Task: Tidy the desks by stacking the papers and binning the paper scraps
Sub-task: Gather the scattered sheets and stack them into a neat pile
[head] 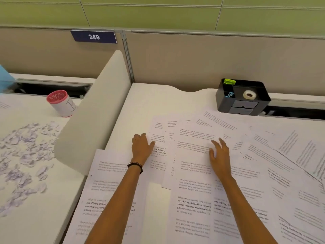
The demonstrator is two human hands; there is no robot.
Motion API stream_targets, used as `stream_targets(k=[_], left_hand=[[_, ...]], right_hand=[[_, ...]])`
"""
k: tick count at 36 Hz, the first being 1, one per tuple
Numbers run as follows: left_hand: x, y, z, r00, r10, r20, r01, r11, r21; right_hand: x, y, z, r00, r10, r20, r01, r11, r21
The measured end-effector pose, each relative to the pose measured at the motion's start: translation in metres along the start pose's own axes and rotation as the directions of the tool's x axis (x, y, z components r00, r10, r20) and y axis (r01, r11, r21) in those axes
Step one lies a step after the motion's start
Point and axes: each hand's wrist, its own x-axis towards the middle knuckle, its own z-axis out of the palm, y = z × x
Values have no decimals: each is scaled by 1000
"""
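Observation:
Several printed white papers (193, 173) lie spread and overlapping across the right desk (140, 103). My left hand (141, 147) rests at the left edge of one sheet, its thumb lying on the page. My right hand (219, 155) lies flat with spread fingers on a sheet in the middle of the spread. On the left desk (26, 226), beyond a white divider (98, 117), a wide scatter of crumpled paper scraps (22, 155) covers the surface.
A white and red cup (60, 103) stands at the back of the left desk. A black desk organiser (242, 97) with a tape roll (249, 94) sits at the back right. A beige partition bearing a plate numbered 249 (94, 36) closes off the rear.

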Motion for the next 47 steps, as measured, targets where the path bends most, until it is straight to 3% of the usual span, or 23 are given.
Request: stream_targets(k=[5, 10, 19, 30, 40, 47], left_hand=[[15, 9, 10, 998, -35, -45, 39, 996, 83], [28, 19, 12, 997, -80, -16, 79, 997, -24], [42, 37, 16, 984, -148, 103, 160, 980, -115], [41, 43, 27, 980, -54, 193, 129, 907, -401], [53, 14, 6, 976, -73, 206, 160, 882, -444], [58, 5, 6, 990, -55, 130, 112, 866, -488]], right_hand=[[15, 12, -11, 984, 172, -41, -170, 984, 57], [20, 17, -8, 972, 232, 37, -234, 971, 55], [22, 14, 4, 968, 203, 149, -192, 978, -82], [26, 5, 9, 962, 180, 205, -185, 983, 6], [29, 14, -3, 977, 212, 37, -215, 971, 104], [35, 17, -10, 945, 313, -93, -295, 941, 164]])
